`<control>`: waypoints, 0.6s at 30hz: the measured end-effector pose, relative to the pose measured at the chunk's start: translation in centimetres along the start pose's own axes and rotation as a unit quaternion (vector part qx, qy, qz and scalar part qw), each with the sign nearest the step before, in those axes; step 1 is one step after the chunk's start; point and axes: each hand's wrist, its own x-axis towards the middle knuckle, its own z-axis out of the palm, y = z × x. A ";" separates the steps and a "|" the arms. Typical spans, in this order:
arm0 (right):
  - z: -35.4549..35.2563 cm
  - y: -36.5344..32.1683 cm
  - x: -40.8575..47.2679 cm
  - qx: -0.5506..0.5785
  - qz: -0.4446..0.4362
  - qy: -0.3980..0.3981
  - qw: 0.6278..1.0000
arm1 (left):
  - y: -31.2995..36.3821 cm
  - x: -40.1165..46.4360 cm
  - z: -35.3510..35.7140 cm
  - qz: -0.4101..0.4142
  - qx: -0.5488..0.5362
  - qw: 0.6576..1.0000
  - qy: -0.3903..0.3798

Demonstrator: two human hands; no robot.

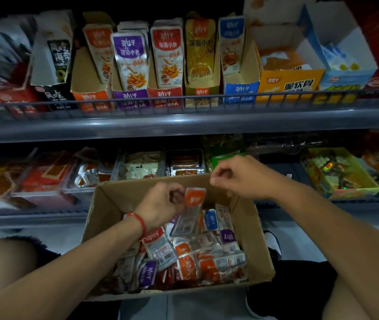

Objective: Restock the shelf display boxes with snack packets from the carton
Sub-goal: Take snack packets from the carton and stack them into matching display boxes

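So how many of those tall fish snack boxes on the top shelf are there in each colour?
orange-red boxes: 2
purple box: 1
yellow box: 1
blue box: 1
Total: 5

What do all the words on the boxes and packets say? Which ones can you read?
"QBY" and "脆软骨": on the yellow box.
"劲仔" and "深海小鱼": on the purple packet and the red packet.
"劲仔": on the blue box.
"风吃": on the black box.
Too blurred to read: the print on the packet in the left hand and on those in the carton.
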 end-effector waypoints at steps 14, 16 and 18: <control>1.2 -7.0 0.3 0.379 0.030 0.107 0.919 | 3.5 -2.7 -9.5 -0.016 0.003 0.988 0.154; 1.1 -7.8 0.0 0.384 0.024 0.104 0.917 | 3.5 -3.2 -10.2 -0.053 -0.149 0.982 0.107; 1.1 -8.6 0.2 0.385 0.018 0.108 0.916 | 3.4 -3.7 -11.0 -0.047 -0.211 0.971 0.102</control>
